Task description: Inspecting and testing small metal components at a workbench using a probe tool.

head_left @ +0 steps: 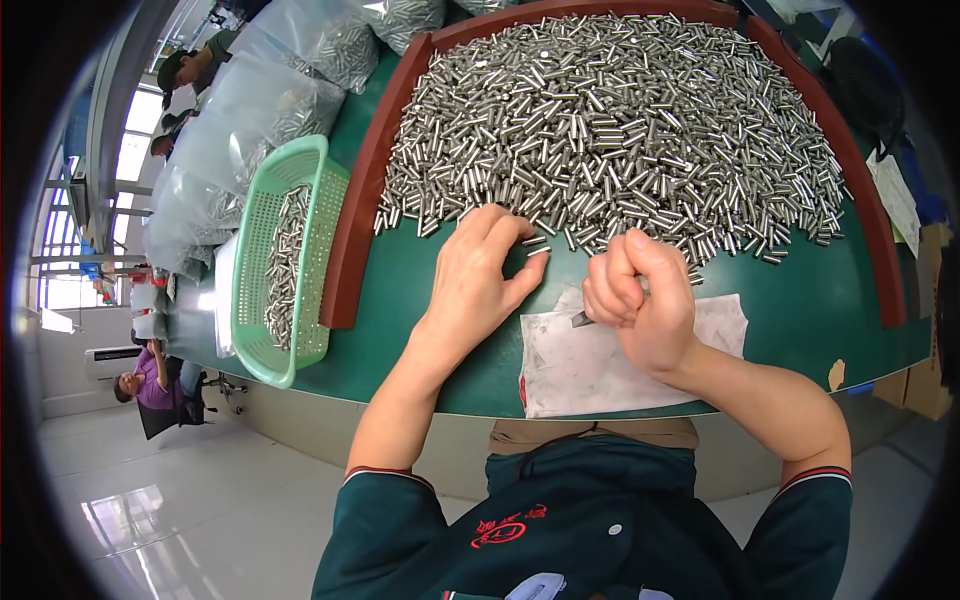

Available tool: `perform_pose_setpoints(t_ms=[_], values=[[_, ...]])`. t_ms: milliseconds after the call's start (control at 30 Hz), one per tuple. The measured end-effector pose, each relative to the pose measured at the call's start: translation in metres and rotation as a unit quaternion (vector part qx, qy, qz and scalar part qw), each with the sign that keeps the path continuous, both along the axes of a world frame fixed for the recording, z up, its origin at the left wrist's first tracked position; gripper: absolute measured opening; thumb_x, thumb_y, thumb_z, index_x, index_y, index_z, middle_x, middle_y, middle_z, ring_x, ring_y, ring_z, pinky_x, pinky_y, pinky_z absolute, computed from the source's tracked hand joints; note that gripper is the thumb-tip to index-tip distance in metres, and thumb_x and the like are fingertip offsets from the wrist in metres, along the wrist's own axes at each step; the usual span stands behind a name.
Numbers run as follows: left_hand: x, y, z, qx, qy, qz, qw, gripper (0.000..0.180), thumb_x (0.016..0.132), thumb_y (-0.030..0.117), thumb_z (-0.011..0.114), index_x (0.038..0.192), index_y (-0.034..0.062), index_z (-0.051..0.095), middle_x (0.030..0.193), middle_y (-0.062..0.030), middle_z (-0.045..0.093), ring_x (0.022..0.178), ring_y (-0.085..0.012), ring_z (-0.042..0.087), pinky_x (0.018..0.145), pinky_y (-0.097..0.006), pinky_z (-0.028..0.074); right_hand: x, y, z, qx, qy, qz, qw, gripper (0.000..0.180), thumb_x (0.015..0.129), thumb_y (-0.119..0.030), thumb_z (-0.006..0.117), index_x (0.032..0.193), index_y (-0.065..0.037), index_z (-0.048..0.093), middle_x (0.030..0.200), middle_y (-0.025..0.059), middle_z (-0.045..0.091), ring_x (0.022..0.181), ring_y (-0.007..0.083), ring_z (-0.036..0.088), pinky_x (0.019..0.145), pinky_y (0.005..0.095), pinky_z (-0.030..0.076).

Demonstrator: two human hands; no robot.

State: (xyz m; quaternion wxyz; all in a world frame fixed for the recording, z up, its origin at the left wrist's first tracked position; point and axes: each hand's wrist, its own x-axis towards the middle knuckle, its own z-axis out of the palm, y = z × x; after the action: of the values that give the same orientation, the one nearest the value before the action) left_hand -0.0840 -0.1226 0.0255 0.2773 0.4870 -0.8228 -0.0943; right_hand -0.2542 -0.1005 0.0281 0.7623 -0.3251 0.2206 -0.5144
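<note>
Okay, pins fenced, both hands at near edge

Our metal pins lie heaped on the green tabletop; the red-brown rails probably stop them rolling off. Our left hand rests at the heap's edge, grip parted, thumb beside loose pins. Our right hand is curled over the white cloth, grip closed, apparently on a grey piece; can't tell what. Green basket sits just outside the left rail, likely for easy reach.
</note>
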Motion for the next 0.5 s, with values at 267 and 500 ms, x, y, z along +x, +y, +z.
perform_pose_setpoints(t_ms=[267,500], values=[[-0.0064,-0.0036,0.004,-0.054,-0.077,-0.033,0.995,0.014,0.064,0.002,0.063,0.077,0.0016,0.057,0.073,-0.0077,0.052,0.067,-0.0245,0.052,0.057,-0.032,0.043,-0.0012,-0.0001,-0.0014,-0.001,-0.026,-0.003,1.0,0.038,0.087,-0.021,0.033,0.052,-0.008,0.028,0.045,-0.0012,0.027,0.04,0.0065,0.02,0.038,0.0224,0.018],[-0.006,-0.0079,0.0047,-0.05,-0.114,-0.046,0.991,0.012,0.065,0.001,0.061,0.075,0.0008,0.054,0.073,-0.0085,0.051,0.067,-0.0249,0.052,0.057,-0.033,0.043,-0.0004,-0.0002,-0.0002,-0.002,-0.031,-0.008,0.999,0.038,0.087,-0.021,0.033,0.052,-0.008,0.028,0.046,-0.0016,0.026,0.04,0.0063,0.019,0.038,0.0224,0.017]])
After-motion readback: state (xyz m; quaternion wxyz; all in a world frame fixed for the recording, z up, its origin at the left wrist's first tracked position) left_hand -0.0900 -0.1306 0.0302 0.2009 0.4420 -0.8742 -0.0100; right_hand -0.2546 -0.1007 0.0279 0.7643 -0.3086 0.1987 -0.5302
